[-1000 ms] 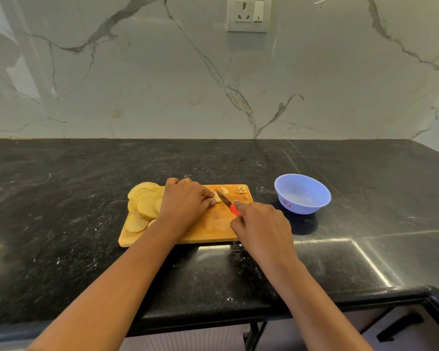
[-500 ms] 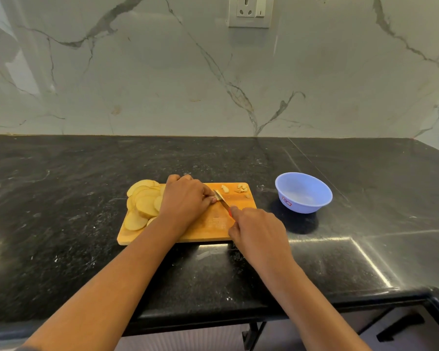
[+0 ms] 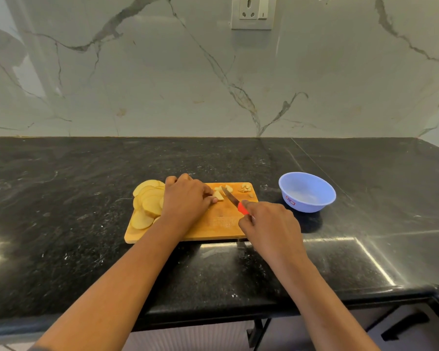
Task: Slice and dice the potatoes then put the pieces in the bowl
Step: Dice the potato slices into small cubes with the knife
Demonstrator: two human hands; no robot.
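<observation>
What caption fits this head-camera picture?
Left hand steadies pale potato piece; right hand dices it with a red-handled knife on a wooden board.

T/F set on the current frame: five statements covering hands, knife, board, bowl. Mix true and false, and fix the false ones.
1. The right hand grips a red-handled knife. True.
2. The bowl stands on the cutting board. False: it stands on the black counter, right of the board.
3. Round potato slices are piled at the board's left end. True.
4. Diced pieces fill the bowl. False: none show in it; a few lie at the board's far right corner.
5. The left hand lies idle on the counter. False: it holds a potato piece on the board beside the blade.
</observation>
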